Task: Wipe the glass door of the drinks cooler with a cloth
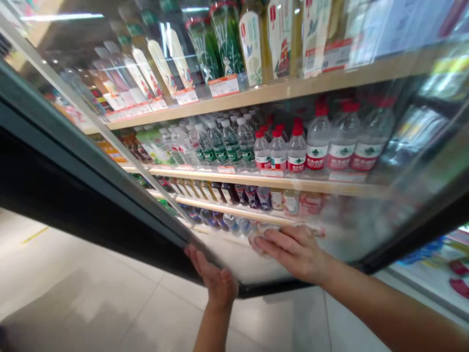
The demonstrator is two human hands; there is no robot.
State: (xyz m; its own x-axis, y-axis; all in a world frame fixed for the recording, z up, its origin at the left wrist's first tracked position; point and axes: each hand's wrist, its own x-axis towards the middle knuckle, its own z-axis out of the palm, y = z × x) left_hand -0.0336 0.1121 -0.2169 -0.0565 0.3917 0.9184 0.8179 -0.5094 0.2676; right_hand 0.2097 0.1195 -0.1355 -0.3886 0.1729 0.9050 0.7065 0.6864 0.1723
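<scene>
A glass door [234, 261] with a black frame [110, 195] stands tilted across the view. My left hand [216, 278] rests against the frame near its lower corner, fingers stretched out along the edge. My right hand [300, 254] is on the lower part of the glass, with its fingers pressed together over what looks like a pale crumpled cloth [259, 240]. Most of that cloth is hidden under the palm, and glare and reflections blur its outline.
Through the glass, shelves [220, 102] hold rows of drinks, among them water bottles with red caps [296, 146] and green-labelled bottles [230, 144]. Pale floor tiles [146, 303] lie below. At the right edge is another display with colourful packs [458, 278].
</scene>
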